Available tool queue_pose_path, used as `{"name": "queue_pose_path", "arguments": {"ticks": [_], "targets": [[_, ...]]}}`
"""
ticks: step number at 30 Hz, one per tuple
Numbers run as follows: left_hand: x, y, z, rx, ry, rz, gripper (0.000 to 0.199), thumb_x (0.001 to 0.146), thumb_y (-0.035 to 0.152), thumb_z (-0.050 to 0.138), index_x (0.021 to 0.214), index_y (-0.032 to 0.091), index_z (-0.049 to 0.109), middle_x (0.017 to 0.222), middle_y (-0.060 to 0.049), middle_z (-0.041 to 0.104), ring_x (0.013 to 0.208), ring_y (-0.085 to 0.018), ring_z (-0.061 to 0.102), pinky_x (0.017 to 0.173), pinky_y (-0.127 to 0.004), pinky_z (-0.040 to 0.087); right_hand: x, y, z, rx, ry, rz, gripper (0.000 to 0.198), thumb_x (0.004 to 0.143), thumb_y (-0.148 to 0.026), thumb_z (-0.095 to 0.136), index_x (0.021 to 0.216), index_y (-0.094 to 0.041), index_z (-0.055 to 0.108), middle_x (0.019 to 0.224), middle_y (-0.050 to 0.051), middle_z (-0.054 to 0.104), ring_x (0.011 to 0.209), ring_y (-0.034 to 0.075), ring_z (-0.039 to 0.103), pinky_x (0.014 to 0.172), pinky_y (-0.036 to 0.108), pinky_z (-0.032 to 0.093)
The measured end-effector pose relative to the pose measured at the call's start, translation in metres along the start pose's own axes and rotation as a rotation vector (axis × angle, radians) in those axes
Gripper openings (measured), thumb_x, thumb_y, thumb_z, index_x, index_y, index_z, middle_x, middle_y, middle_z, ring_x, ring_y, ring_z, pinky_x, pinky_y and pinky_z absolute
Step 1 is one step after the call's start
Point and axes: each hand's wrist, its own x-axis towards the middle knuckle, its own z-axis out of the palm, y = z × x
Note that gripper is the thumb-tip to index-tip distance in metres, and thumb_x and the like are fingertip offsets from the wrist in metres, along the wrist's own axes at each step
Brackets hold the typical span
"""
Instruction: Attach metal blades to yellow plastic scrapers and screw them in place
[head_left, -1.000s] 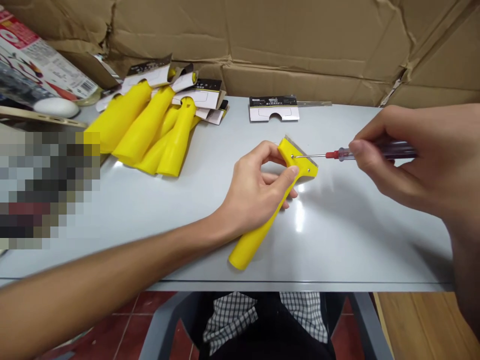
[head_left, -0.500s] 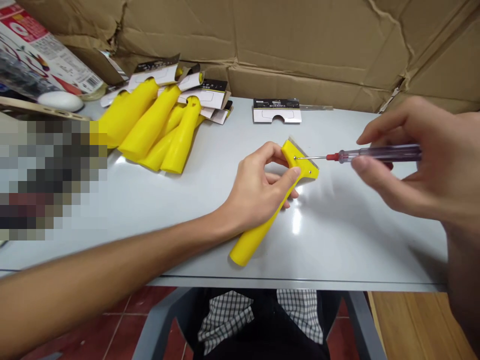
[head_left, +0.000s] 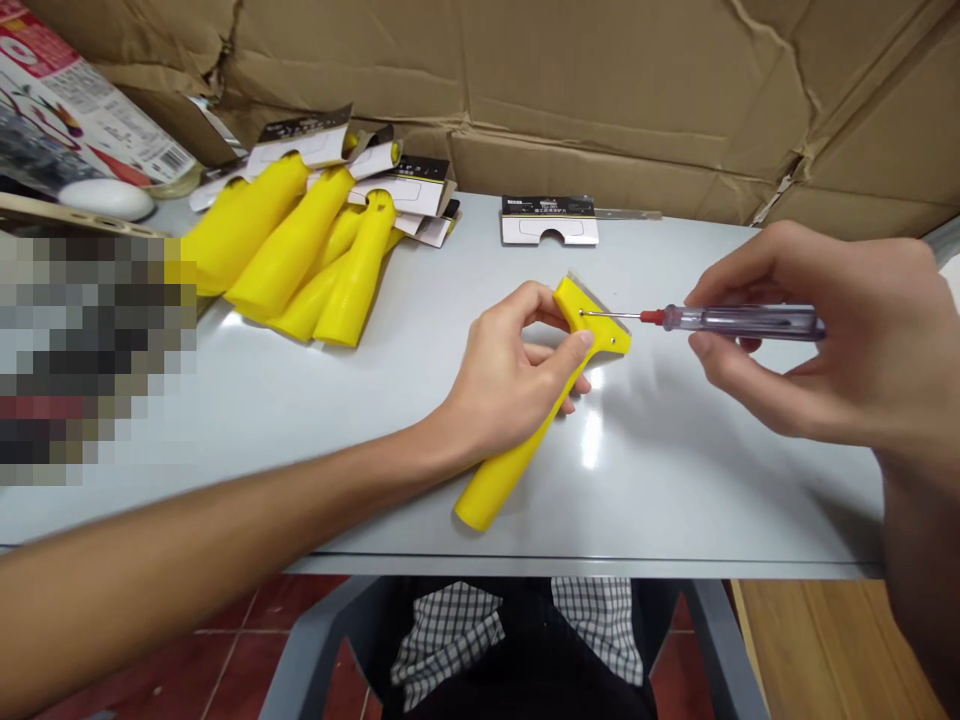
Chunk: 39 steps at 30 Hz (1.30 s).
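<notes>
A yellow scraper [head_left: 501,480] with a thin blade along its head lies slantwise over the table. My left hand [head_left: 517,370] is closed around its neck, the thumb pressed near the head. Two small screws show in the scraper's head. In my right hand [head_left: 810,340] is a screwdriver [head_left: 750,321] with a clear purplish handle and a red collar, held from the right. Its tip meets the upper screw. The fingers of my right hand pinch the handle, and its butt end lies near the palm.
Several yellow scrapers [head_left: 289,245] with card sleeves are piled at the back left. A folded black-and-white card [head_left: 551,230] and a thin metal strip [head_left: 634,215] lie at the back. Cardboard [head_left: 600,90] walls the table's [head_left: 420,400] far edge. A white oval object [head_left: 109,199] sits at far left.
The right hand has shifted its grip on the screwdriver handle, and the fingers are closer to the red collar. The tip stays at the same screw; the whole view has shifted slightly.
</notes>
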Motion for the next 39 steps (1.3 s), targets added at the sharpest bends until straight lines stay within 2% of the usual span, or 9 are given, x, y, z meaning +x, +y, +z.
{"name": "queue_pose_path", "arguments": {"ticks": [2,5,8,11,15,19,27,34,39], "targets": [[0.000,0.000,0.000,-0.003,0.001,0.001,0.017,0.095,0.024,0.074,0.097,0.020,0.058,0.126,-0.009,0.075,0.060,-0.013,0.075,0.044,-0.025,0.060,0.000,0.001,0.000,-0.001,0.009,0.000,0.016,0.085,-0.022,0.077,0.098,-0.028,0.069,0.082,-0.003,0.079,0.065,0.016,0.073,0.057,0.033,0.055],[0.000,0.000,0.000,0.001,0.000,-0.001,0.017,0.095,0.023,0.074,0.096,0.020,0.058,0.126,-0.009,0.075,0.059,-0.013,0.075,0.044,-0.024,0.060,0.002,0.005,0.002,-0.063,0.062,-0.033,0.008,0.090,-0.028,0.080,0.094,-0.026,0.074,0.073,-0.004,0.077,0.058,0.012,0.070,0.052,0.030,0.049],[0.000,0.000,0.000,0.004,-0.003,-0.001,0.016,0.095,0.023,0.074,0.096,0.020,0.058,0.126,-0.008,0.075,0.059,-0.013,0.074,0.043,-0.025,0.060,0.004,0.009,0.003,-0.128,0.110,-0.064,0.018,0.095,-0.037,0.077,0.082,-0.024,0.073,0.055,-0.006,0.066,0.044,0.008,0.055,0.046,0.031,0.037],[-0.001,0.001,0.000,0.008,-0.007,-0.002,0.017,0.095,0.024,0.074,0.096,0.020,0.057,0.127,-0.009,0.075,0.060,-0.013,0.075,0.044,-0.025,0.060,0.005,0.010,0.004,-0.113,0.114,-0.069,0.020,0.095,-0.036,0.074,0.079,-0.024,0.069,0.050,-0.008,0.058,0.040,0.008,0.045,0.045,0.031,0.033],[0.000,0.001,0.000,0.007,-0.018,-0.002,0.018,0.095,0.025,0.074,0.096,0.020,0.056,0.129,-0.009,0.074,0.061,-0.012,0.075,0.044,-0.024,0.060,0.003,0.005,0.004,-0.066,0.081,-0.077,0.011,0.087,-0.025,0.072,0.093,-0.026,0.063,0.064,-0.007,0.065,0.050,0.011,0.058,0.049,0.031,0.042],[0.000,0.000,0.000,0.005,-0.019,0.006,0.019,0.095,0.026,0.073,0.096,0.020,0.056,0.130,-0.010,0.074,0.060,-0.013,0.075,0.043,-0.024,0.059,0.002,0.002,0.004,-0.039,0.081,-0.053,0.012,0.087,-0.019,0.072,0.090,-0.027,0.063,0.070,-0.008,0.072,0.054,0.010,0.064,0.049,0.027,0.046],[0.000,0.000,0.000,0.005,-0.014,-0.023,0.018,0.095,0.028,0.074,0.098,0.020,0.058,0.130,-0.010,0.075,0.060,-0.012,0.075,0.045,-0.024,0.060,0.006,0.009,0.007,-0.090,0.152,-0.067,0.018,0.097,-0.033,0.073,0.081,-0.026,0.067,0.057,-0.008,0.066,0.042,0.008,0.049,0.047,0.030,0.034],[0.000,0.002,-0.001,0.019,-0.003,-0.027,0.015,0.096,0.029,0.071,0.099,0.021,0.058,0.125,-0.010,0.075,0.061,-0.013,0.074,0.046,-0.026,0.060,0.006,0.006,0.007,-0.046,0.150,-0.045,0.016,0.097,-0.034,0.069,0.084,-0.026,0.065,0.056,-0.005,0.063,0.045,0.013,0.052,0.048,0.032,0.035],[-0.001,0.003,-0.003,0.024,-0.007,0.001,0.020,0.095,0.032,0.074,0.101,0.023,0.057,0.125,-0.008,0.075,0.069,-0.015,0.076,0.050,-0.026,0.062,0.003,0.012,0.001,-0.061,0.102,0.003,0.051,0.112,-0.038,0.045,0.064,-0.025,0.058,0.045,-0.005,0.047,0.037,0.012,0.036,0.045,0.035,0.023]]}}
